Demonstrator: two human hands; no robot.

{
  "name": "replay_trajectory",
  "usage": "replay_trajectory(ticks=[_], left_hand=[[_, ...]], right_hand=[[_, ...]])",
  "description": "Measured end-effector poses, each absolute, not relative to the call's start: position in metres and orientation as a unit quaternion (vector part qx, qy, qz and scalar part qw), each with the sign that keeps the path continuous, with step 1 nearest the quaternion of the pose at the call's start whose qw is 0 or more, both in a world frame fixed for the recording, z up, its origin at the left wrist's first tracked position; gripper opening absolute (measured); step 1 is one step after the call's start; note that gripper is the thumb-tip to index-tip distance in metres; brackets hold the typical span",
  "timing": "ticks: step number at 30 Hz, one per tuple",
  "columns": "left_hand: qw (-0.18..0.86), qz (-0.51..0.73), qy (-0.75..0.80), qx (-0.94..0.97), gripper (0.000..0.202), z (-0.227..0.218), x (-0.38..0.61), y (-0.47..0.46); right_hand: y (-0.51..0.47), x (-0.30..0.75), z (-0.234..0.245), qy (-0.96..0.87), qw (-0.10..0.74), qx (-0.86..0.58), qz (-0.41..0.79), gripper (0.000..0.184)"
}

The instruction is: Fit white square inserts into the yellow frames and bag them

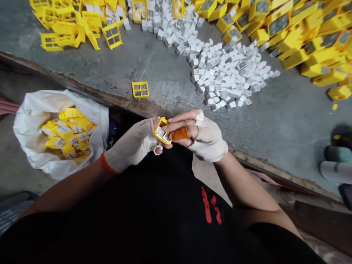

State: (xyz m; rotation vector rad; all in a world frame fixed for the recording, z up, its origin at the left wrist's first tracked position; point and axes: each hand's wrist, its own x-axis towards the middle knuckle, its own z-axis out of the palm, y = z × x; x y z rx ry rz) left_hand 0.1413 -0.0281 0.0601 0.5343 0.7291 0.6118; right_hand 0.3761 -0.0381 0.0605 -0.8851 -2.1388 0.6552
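Observation:
My left hand (134,143), in a white fingerless glove with an orange cuff, grips a small yellow plastic frame (158,129) by its side. White square pieces (164,135) sit inside this frame. My right hand (202,135), also in a white fingerless glove, has its fingers pressed together at the frame's open side; an orange cover (179,134) wraps one finger. Whether a piece is pinched under those fingertips is hidden. On the table just beyond my hands lies another yellow four-window frame (140,89).
Loose white pieces (228,71) spread over the grey table (121,69). Yellow frames (68,27) are heaped at the back left, yellow housings (299,33) at the back right. Left, below the table edge, a white sack (30,128) holds filled yellow frames (70,135).

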Motion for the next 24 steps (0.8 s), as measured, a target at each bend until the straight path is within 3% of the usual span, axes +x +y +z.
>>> replay_trajectory(ticks=[8,12,15,17,19,21,24], left_hand=[[0.870,0.211,0.389,0.218,0.039,0.057,0.138,-0.029],[0.848,0.238,0.420,0.218,0.039,0.063,0.142,-0.024],[0.834,0.263,0.435,0.213,0.041,0.064,0.144,-0.025],[0.825,0.272,0.449,0.211,0.037,0.062,0.143,-0.028],[0.815,0.284,0.460,0.209,0.033,0.060,0.141,-0.030],[0.809,0.288,0.471,0.205,0.028,0.060,0.139,-0.030],[0.804,0.289,0.482,0.196,0.019,0.061,0.138,-0.025]], right_hand=[[-0.060,0.385,0.063,-0.857,0.342,-0.317,0.221,0.035],[-0.047,0.427,0.065,-0.785,0.380,-0.479,0.102,0.034],[-0.010,0.451,0.068,-0.726,0.238,-0.645,0.014,0.025],[0.018,0.448,0.071,-0.729,0.073,-0.680,-0.002,0.025],[0.040,0.436,0.075,-0.730,-0.028,-0.683,-0.017,0.028],[0.053,0.423,0.078,-0.727,-0.060,-0.684,-0.026,0.029],[0.055,0.416,0.081,-0.723,-0.028,-0.690,0.017,0.023]])
